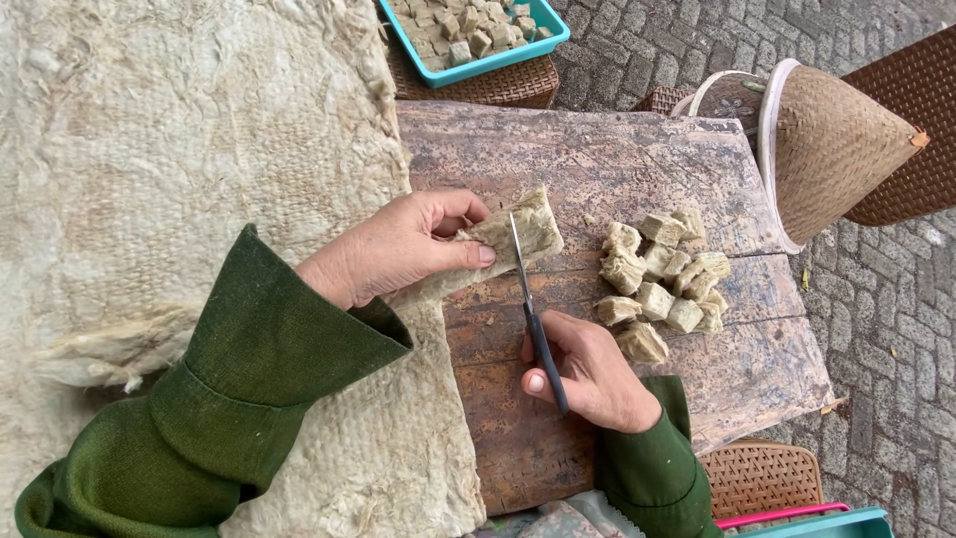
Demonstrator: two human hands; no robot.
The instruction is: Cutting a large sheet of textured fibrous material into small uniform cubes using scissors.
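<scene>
Right hand point(588, 374) with knife point(536, 319) on left hand point(393, 249)'s beige fibrous strip point(523, 231)

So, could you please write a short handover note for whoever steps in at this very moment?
Left hand pins a folded fibrous strip to the wooden board.
Right hand holds a knife, its blade across the strip.
Done: a pile of cut cubes on the board right of the knife; more in the teal tray behind.
Left: the strip's uncut part, and the large fibrous sheet alongside.
</scene>
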